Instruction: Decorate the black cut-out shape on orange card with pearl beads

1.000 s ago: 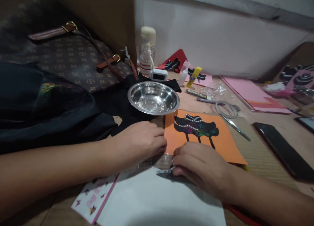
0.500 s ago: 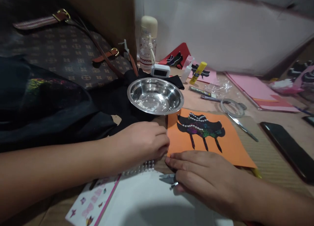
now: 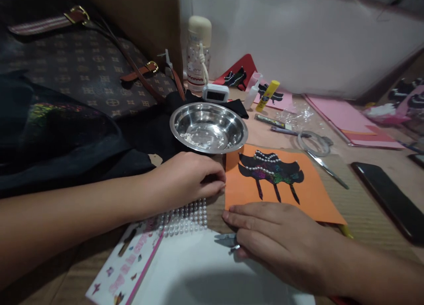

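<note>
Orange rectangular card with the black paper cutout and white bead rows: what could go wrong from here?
The small silver-bladed tool juts from under the right hand beside the orange card; its tips might nick the card's edge if that hand shifts.

The round steel bowl sits close to the card and left hand; a bump could spill its white bits.

Left hand (image 3: pixel 188 181) above pearl sheet (image 3: pixel 185 217), right hand (image 3: pixel 281 243) on orange card (image 3: pixel 311 199) — bowl (image 3: pixel 212 139) behind

Plain pale wall (image 3: pixel 281 44) behind.
</note>
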Motion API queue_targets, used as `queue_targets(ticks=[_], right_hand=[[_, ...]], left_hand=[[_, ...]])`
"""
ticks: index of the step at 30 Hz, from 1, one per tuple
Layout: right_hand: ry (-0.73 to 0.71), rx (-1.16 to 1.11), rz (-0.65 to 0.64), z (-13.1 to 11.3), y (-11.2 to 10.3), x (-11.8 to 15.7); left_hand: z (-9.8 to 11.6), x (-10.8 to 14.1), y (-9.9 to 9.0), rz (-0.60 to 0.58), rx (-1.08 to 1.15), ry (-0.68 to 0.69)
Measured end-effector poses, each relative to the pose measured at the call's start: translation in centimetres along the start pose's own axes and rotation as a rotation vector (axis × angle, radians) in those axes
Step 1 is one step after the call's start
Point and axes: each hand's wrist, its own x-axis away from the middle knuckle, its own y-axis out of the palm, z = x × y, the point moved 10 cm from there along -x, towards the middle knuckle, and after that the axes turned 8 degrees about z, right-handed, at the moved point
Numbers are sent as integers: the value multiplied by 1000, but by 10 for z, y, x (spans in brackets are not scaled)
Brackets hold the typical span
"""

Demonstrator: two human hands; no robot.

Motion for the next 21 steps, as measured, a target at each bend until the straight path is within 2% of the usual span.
queue_targets(ticks=[13, 21], right_hand=[[-46, 23, 50, -5, -8, -8], [-48, 11, 52, -5, -7, -6]], left_hand=[[-19, -4, 5, -100, 191, -209], [-22, -5, 6, -75, 259, -230]])
